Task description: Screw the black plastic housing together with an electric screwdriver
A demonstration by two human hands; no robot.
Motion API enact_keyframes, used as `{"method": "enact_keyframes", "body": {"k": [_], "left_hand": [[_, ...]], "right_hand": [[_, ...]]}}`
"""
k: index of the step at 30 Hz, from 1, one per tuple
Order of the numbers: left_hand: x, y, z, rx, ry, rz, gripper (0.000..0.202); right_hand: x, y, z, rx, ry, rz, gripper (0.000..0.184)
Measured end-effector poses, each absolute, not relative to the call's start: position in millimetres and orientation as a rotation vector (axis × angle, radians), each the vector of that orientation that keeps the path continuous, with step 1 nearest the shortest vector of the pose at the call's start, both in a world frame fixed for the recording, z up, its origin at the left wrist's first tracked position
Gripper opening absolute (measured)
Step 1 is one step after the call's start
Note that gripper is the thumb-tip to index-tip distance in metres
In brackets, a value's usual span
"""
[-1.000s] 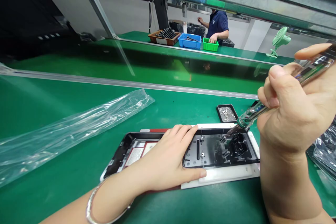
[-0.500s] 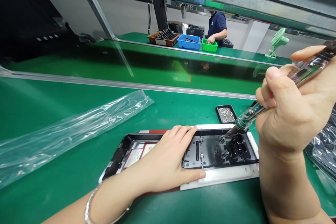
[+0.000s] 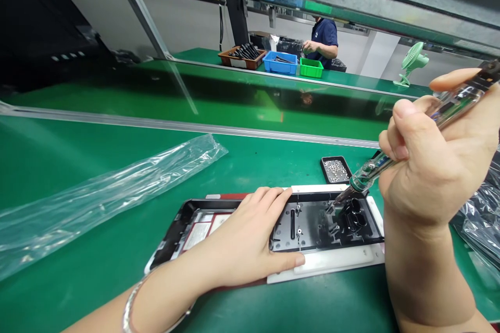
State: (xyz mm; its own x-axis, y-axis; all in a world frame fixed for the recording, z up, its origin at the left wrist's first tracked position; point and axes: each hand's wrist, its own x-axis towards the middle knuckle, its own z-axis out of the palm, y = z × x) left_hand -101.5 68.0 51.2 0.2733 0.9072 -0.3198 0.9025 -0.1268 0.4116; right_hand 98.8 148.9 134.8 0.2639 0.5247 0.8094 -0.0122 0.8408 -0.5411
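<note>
My right hand (image 3: 433,156) is wrapped round a clear-bodied electric screwdriver (image 3: 365,176), which slants down to the left. Its tip reaches into a black plastic housing (image 3: 312,223); whether it sits on a screw is too small to tell. Across the middle of the housing lies my left hand (image 3: 253,234), fingers stretched out over the far side and thumb on the near white edge of the fixture (image 3: 336,260). The palm and wrist hide part of the housing. Just behind the housing stands a small black tray of screws (image 3: 336,169).
A clear plastic sleeve (image 3: 113,192) lies on the green bench at left. Dark plastic-wrapped items (image 3: 482,218) are at right. Beyond a metal rail (image 3: 195,127), a co-worker (image 3: 326,39) stands by a brown bin (image 3: 236,62), a blue bin (image 3: 280,66), a green bin (image 3: 311,71) and a fan (image 3: 412,62).
The co-worker's hand has lifted out of the green bin and moved up to the left. My hands, the screwdriver and the housing have hardly moved.
</note>
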Motion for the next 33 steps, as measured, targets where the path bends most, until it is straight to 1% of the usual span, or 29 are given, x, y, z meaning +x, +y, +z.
{"method": "enact_keyframes", "body": {"k": [6,13,21,26,33], "left_hand": [[-101.7,67.9,49.8,2.036,1.622,0.045,0.113],[-102.3,68.8,48.7,2.093,1.604,0.147,0.109],[-102.1,67.2,51.7,2.063,1.612,0.120,0.109],[-101.0,67.2,50.9,2.044,1.608,0.101,0.110],[-102.1,67.6,49.7,2.067,1.600,0.119,0.108]], "right_hand": [[98.6,145.8,135.7,-0.498,-1.296,0.354,0.025],[98.1,145.1,136.1,-0.495,-1.281,0.361,0.027],[98.5,145.6,135.0,-0.502,-1.309,0.332,0.026],[97.4,146.5,136.0,-0.475,-1.262,0.384,0.033],[98.3,147.8,136.4,-0.476,-1.268,0.385,0.032]]}}
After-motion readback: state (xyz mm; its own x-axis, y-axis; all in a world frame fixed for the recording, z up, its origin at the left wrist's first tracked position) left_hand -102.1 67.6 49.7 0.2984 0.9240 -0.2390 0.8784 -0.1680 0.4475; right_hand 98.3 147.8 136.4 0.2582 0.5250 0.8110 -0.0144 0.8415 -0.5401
